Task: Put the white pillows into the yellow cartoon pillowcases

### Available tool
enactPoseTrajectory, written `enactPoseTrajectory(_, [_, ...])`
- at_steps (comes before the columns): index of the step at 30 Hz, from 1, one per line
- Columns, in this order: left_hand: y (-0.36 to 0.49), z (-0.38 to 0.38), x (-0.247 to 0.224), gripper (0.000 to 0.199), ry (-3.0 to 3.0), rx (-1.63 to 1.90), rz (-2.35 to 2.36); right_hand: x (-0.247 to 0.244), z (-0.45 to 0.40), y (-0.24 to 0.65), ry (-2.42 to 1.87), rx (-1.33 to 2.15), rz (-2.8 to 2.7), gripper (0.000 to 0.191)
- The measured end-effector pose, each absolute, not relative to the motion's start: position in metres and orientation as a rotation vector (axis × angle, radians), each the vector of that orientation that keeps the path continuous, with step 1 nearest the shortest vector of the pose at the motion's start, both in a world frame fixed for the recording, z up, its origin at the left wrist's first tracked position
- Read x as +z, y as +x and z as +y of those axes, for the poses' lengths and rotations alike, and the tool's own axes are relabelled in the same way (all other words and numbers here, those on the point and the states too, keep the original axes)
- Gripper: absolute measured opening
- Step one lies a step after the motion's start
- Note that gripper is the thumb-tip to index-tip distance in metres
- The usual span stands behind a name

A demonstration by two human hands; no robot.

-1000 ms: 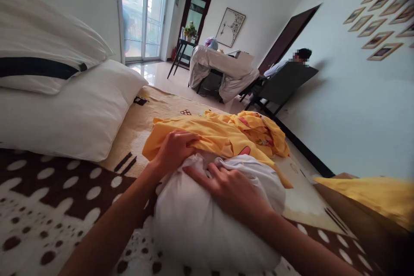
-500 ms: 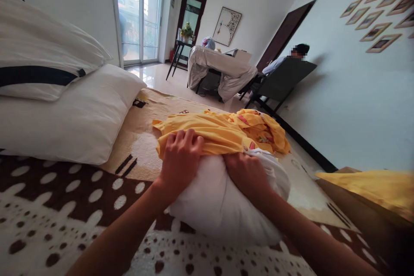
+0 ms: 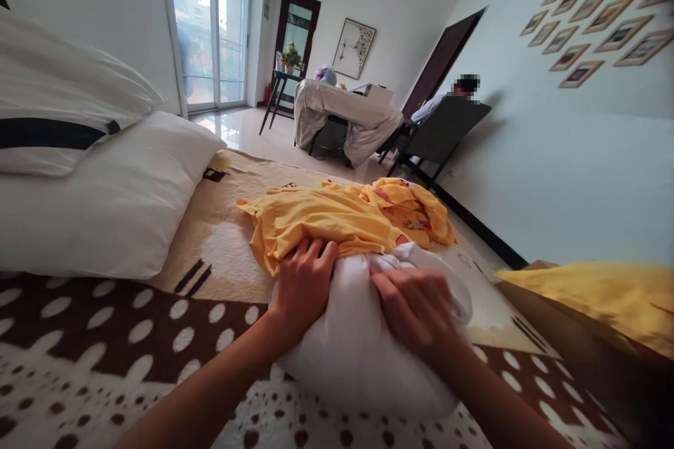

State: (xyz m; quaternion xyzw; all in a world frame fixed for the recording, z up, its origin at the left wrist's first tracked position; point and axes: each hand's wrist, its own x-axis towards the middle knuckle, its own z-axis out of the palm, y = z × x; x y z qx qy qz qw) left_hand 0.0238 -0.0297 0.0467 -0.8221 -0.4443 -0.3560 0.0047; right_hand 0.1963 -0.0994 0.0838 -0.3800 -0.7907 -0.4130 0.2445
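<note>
A white pillow (image 3: 358, 358) lies on the bed in front of me, its far end at the edge of a yellow pillowcase (image 3: 316, 217) with a red print. My left hand (image 3: 308, 277) is closed, fingers curled round the near edge of the pillowcase and pressed against the pillow. On the other side, my right hand (image 3: 415, 298) is closed on the pillow's white fabric, just short of the yellow edge; its fingertips are partly hidden. The pillowcase's far part is bunched up.
White pillows (image 3: 95, 224) are stacked at the left on the patterned blanket (image 3: 221, 259). A yellow cloth-covered thing (image 3: 595, 295) sits at the right beyond the bed's edge. Farther off are a covered table (image 3: 337, 102) and a person in a dark chair (image 3: 447, 130).
My right hand has drawn back from the yellow edge, toward me. The left has moved slightly down, and the pillowcase's left corner hangs lower. The camera view has shifted a little.
</note>
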Motion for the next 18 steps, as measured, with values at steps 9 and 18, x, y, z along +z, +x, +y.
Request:
enactPoseTrajectory(9, [0.013, -0.025, 0.05, 0.012, -2.781, -1.393, -1.31, 0.078, -0.139, 0.153, -1.535, -0.867, -2.469, 0.096])
enactPoseTrajectory(18, [0.014, -0.046, 0.056, 0.018, -2.637, -1.468, -1.008, 0.071, -0.085, 0.137, -1.803, -0.782, -2.49, 0.026])
